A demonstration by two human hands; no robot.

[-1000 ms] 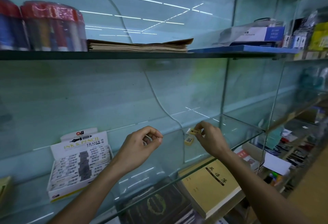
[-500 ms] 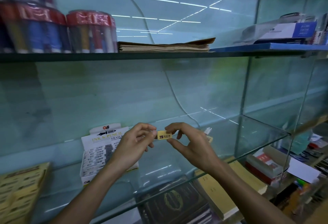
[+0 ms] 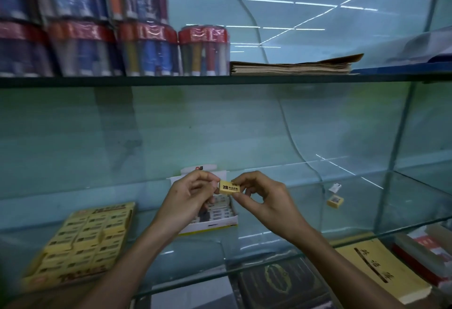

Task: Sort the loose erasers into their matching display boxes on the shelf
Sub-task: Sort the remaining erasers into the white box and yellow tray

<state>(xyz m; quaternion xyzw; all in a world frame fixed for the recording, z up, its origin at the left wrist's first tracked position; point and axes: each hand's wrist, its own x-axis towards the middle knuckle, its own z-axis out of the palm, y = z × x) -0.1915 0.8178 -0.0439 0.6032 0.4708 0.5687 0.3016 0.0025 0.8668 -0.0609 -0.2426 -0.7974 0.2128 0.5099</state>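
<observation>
One head-worn wide-angle view — close, facing forward and slightly down at the glass shelf (image 3: 269,242).

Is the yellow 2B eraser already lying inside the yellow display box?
No, the yellow 2B eraser is pinched between both hands, well right of the yellow display box.

Yellow eraser (image 3: 229,187) with black print; yellow box (image 3: 80,240); white box (image 3: 210,224).

The yellow eraser (image 3: 229,187) reads "2B".
</observation>
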